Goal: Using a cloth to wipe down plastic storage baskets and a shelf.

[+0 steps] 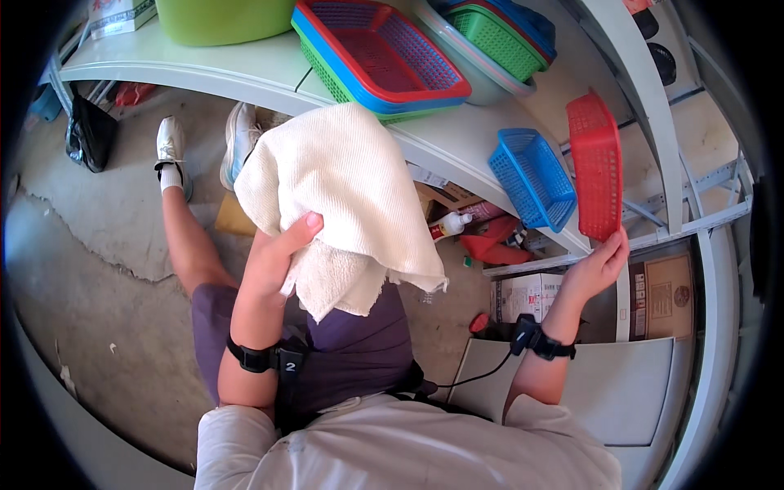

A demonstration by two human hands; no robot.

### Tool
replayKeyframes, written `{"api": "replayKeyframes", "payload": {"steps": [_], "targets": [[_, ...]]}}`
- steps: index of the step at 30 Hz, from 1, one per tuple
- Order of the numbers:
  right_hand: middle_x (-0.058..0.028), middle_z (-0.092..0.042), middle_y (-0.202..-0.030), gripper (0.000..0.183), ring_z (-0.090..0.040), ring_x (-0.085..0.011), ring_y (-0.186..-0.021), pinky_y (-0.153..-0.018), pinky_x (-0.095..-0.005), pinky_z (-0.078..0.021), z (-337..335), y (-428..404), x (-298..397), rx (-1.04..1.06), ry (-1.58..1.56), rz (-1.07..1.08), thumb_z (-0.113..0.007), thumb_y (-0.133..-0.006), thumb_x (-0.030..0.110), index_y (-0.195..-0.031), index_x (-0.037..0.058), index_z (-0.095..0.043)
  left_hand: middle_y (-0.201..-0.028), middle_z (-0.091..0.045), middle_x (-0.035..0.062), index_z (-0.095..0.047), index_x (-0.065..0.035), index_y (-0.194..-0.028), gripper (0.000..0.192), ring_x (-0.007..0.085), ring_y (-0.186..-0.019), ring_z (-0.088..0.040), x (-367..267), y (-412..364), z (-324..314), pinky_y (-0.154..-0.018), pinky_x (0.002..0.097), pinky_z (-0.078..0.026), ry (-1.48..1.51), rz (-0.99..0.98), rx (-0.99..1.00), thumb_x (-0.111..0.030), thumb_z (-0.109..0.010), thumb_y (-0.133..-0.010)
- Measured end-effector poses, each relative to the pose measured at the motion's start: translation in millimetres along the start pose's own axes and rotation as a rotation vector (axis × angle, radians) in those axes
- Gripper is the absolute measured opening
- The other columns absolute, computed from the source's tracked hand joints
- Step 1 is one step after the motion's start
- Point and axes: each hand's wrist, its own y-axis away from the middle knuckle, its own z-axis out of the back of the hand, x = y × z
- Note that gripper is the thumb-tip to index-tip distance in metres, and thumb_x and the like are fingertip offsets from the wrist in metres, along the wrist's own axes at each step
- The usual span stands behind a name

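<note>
My left hand (282, 254) grips a cream-coloured cloth (349, 190), which drapes over most of the fingers and hides them. Off to the right, my right hand (591, 269) pinches the near end of a small red plastic basket (595, 174), tilted on its side. Beside that one, a small blue plastic basket (536, 177) stands on the shelf near its right end. A stack of larger baskets, with a red basket (392, 52) on top of blue and green ones, sits farther back on the same shelf.
The white shelf (226, 70) also carries a green tub (223, 18) and a pale basin (484, 79) with green, red and blue baskets in it. Below are a white bottle (450, 225) and cardboard boxes (664, 297). A black plastic bag (89, 135) hangs at the left.
</note>
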Motion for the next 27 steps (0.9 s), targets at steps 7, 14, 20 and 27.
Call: {"api": "replayKeyframes", "payload": {"steps": [7, 14, 20, 27], "targets": [[-0.0055, -0.059, -0.096, 0.020, -0.049, -0.0293, -0.108, -0.095, -0.0410, -0.0414, 20, 67, 90, 0.576, 0.215, 0.770, -0.068, -0.081, 0.021, -0.098, 0.0099, -0.067, -0.123, -0.054, 0.0122, -0.038, -0.0002, -0.135, 0.055, 0.0225, -0.112, -0.055, 3, -2, -12, -0.091, 0.0360, -0.048, 0.135, 0.062, 0.043, -0.011, -0.063, -0.087], [0.0003, -0.056, -0.084, 0.030, -0.049, -0.0268, -0.102, -0.090, -0.0367, -0.0428, 11, 78, 114, 0.883, 0.097, 0.697, -0.076, -0.061, 0.015, -0.091, 0.0154, -0.071, -0.130, -0.053, 0.0116, -0.034, -0.0008, -0.139, 0.066, 0.0211, -0.115, -0.055, 18, 6, 9, -0.097, 0.0366, -0.044, 0.263, -0.046, 0.211, -0.041, -0.057, -0.091], [-0.0012, -0.055, -0.088, 0.031, -0.049, -0.0265, -0.103, -0.089, -0.0362, -0.0426, 16, 81, 130, 0.917, 0.114, 0.762, -0.070, -0.061, 0.010, -0.091, 0.0167, -0.072, -0.123, -0.056, 0.0096, -0.036, 0.0019, -0.137, 0.067, 0.0159, -0.109, -0.056, 4, 13, -18, -0.094, 0.0327, -0.045, -0.183, -0.052, 0.133, -0.003, -0.069, -0.079], [-0.0054, -0.050, -0.103, 0.029, -0.047, -0.0315, -0.110, -0.094, -0.0412, -0.0418, 1, 90, 124, 0.768, 0.092, 0.684, -0.070, -0.062, 0.005, -0.087, 0.0184, -0.070, -0.114, -0.058, 0.0076, -0.043, 0.0040, -0.128, 0.053, 0.0136, -0.100, -0.057, 11, 17, -12, -0.088, 0.0299, -0.047, -0.560, -0.368, -0.078, -0.002, -0.066, -0.081]]}}
